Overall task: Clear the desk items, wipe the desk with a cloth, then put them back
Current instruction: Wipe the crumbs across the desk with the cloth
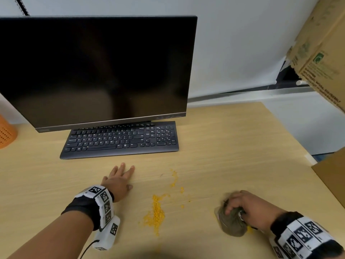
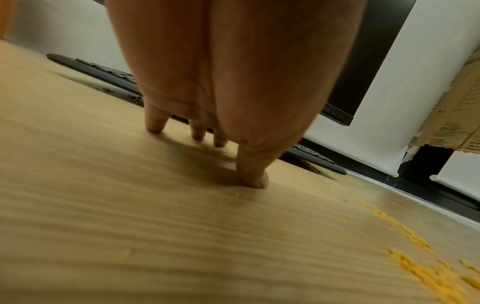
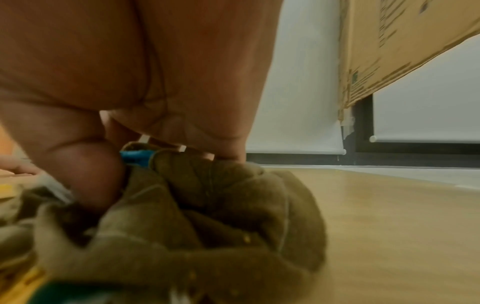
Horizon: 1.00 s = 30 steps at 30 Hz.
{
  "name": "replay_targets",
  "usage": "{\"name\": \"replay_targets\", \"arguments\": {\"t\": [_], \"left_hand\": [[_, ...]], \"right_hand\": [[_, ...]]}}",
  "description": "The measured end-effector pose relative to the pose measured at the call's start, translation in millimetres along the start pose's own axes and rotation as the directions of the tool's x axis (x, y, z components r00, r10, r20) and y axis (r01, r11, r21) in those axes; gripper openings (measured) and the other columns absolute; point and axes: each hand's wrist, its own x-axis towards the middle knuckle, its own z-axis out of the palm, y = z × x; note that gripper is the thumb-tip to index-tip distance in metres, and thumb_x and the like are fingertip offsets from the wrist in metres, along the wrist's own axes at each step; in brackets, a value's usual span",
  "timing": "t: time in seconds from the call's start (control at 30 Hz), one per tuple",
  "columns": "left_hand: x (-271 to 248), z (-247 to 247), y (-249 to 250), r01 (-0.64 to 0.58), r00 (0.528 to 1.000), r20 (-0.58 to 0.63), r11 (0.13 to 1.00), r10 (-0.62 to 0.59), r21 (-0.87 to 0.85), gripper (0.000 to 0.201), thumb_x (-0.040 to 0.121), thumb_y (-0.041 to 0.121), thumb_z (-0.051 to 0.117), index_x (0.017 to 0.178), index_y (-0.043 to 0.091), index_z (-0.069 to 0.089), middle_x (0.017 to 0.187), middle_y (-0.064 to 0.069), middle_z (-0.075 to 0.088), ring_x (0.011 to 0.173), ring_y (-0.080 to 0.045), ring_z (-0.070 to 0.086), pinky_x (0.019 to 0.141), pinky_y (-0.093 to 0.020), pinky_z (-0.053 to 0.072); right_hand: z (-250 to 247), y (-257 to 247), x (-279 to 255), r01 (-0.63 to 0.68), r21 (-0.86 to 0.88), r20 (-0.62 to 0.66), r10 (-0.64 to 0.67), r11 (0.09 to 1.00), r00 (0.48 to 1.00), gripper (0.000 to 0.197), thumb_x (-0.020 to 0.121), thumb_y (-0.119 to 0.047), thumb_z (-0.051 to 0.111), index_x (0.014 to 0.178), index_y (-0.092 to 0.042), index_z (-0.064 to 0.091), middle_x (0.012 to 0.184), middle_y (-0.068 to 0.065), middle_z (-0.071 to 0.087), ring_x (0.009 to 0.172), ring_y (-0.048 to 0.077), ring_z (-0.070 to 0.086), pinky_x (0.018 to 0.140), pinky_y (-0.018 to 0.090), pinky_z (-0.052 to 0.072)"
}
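A bunched olive-brown cloth [image 1: 231,220] is pressed on the wooden desk [image 1: 233,146] at the near right, gripped from above by the right hand [image 1: 248,207] with fingers curled into its folds. In the right wrist view a blue bit [image 3: 136,156] is seen tucked between cloth and fingers; what it is cannot be told. Yellow crumbs [image 1: 156,212] are scattered on the desk between the hands, well left of the cloth, with a thinner trail running away toward the keyboard. The left hand [image 1: 119,179] is laid flat, fingers straight and spread, fingertips [image 2: 155,127] touching the wood, nothing held. A black keyboard [image 1: 121,140] lies just beyond it, under a dark monitor [image 1: 97,68]. An orange basket [image 1: 6,132] is seen at the far left edge, cardboard boxes [image 1: 321,53] at the right.
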Motion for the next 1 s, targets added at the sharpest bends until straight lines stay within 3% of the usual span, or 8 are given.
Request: {"name": "replay_targets", "arguments": {"t": [0.23,0.43,0.5,0.6,0.7,0.77,0.9,1.0], "left_hand": [[0.1,0.6,-2.1,-0.018,1.000,-0.003,1.000,0.018,0.009,0.067,0.101,0.033,0.034,0.150,0.031,-0.012,0.157,-0.004,-0.020,0.146,-0.026,-0.012,0.119,-0.047,0.010],[-1.4,0.1,-1.4,-0.016,1.000,-0.006,1.000,0.016,-0.001,0.067,0.101,0.032,0.035,0.150,0.031,-0.011,0.157,-0.003,-0.020,0.146,-0.025,-0.012,0.119,-0.047,0.008],[-1.2,-0.3,-1.2,-0.013,1.000,-0.005,1.000,0.013,0.000,0.067,0.101,0.031,0.035,0.150,0.031,-0.011,0.157,-0.003,-0.020,0.146,-0.025,-0.012,0.119,-0.047,0.009],[-0.5,0.1,-1.8,-0.011,1.000,0.001,1.000,0.011,-0.001,0.067,0.101,0.031,0.036,0.150,0.031,-0.011,0.157,-0.003,-0.020,0.146,-0.025,-0.012,0.119,-0.047,0.009],[0.5,0.8,-2.8,-0.014,1.000,-0.001,1.000,0.014,-0.005,0.068,0.101,0.031,0.036,0.150,0.031,-0.011,0.157,-0.003,-0.020,0.146,-0.025,-0.012,0.119,-0.047,0.009],[0.8,0.7,-3.0,-0.016,1.000,-0.003,1.000,0.016,-0.002,0.068,0.101,0.031,0.036,0.150,0.031,-0.010,0.157,-0.003,-0.020,0.146,-0.025,-0.012,0.119,-0.047,0.009],[0.6,0.4,-2.1,-0.018,1.000,-0.003,1.000,0.018,0.003,0.068,0.101,0.031,0.036,0.150,0.031,-0.010,0.157,-0.004,-0.019,0.146,-0.026,-0.011,0.119,-0.048,0.010],[-0.5,-1.0,-1.1,-0.016,1.000,0.000,0.999,0.016,0.027,0.067,0.101,0.032,0.035,0.150,0.030,-0.012,0.157,-0.005,-0.020,0.146,-0.027,-0.011,0.118,-0.048,0.012]], "right_hand": [[19.3,2.4,-38.5,0.011,0.065,0.046,-0.014,0.998,0.999,0.055,0.071,-0.002,0.052,0.071,-0.056,0.053,0.101,-0.032,0.050,0.100,-0.016,0.038,0.086,-0.001,0.027],[44.1,12.1,-72.8,-0.067,0.166,0.024,0.064,0.984,0.998,0.030,0.062,-0.035,0.059,0.078,-0.060,0.065,0.112,-0.024,0.058,0.113,-0.011,0.047,0.098,0.013,0.036],[43.7,7.5,-78.3,-0.085,0.174,0.027,0.082,0.981,0.996,0.034,0.065,-0.027,0.062,0.079,-0.057,0.067,0.112,-0.024,0.059,0.110,-0.013,0.050,0.098,0.014,0.038],[29.8,-3.2,-82.8,-0.160,0.172,0.066,0.151,0.972,0.986,0.048,0.075,-0.006,0.056,0.078,-0.053,0.067,0.095,-0.028,0.062,0.094,-0.016,0.053,0.087,0.004,0.038],[4.9,-11.9,-77.9,-0.212,0.270,0.067,0.202,0.939,0.977,0.056,0.073,0.004,0.056,0.080,-0.050,0.070,0.101,-0.026,0.064,0.098,-0.009,0.057,0.090,0.013,0.044],[-10.0,-17.2,-71.2,-0.224,0.324,-0.001,0.237,0.919,0.971,0.061,0.071,0.010,0.054,0.080,-0.048,0.071,0.099,-0.019,0.065,0.095,-0.008,0.058,0.086,0.011,0.045],[-38.2,-34.6,-38.1,-0.180,0.310,-0.105,0.222,0.934,0.969,0.059,0.076,0.009,0.055,0.084,-0.048,0.067,0.105,-0.019,0.058,0.096,-0.002,0.057,0.080,0.004,0.040],[-51.8,-52.1,1.7,-0.170,0.267,-0.128,0.210,0.949,0.969,0.050,0.082,0.003,0.054,0.097,-0.043,0.064,0.110,-0.016,0.054,0.104,0.006,0.053,0.089,0.014,0.042]]}}
